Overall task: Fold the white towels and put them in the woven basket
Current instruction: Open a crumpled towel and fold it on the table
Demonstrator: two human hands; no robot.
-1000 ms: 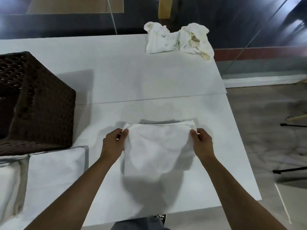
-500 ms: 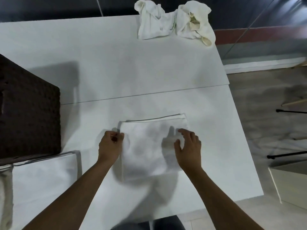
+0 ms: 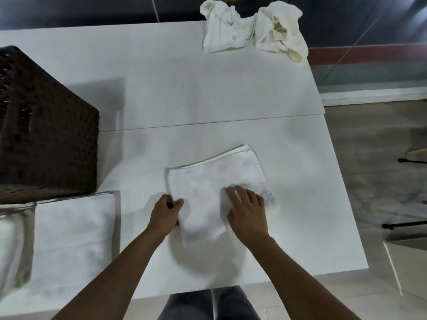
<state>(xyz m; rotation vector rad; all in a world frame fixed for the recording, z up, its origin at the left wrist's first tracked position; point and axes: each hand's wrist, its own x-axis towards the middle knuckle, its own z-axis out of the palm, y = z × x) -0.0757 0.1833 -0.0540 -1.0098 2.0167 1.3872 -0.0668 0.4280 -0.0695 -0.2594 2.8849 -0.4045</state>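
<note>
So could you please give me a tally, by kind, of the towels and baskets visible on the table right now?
Towel being folded under the hands: 1, left hand pinching its edge, right hand resting on it
Folded towels at the near left: 2
Crumpled towels at the far edge: 2
Woven basket: 1
Total: 6

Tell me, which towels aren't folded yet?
The two crumpled towels at the table's far edge. The one under the hands and the one by the basket lie flat, folded.
</note>
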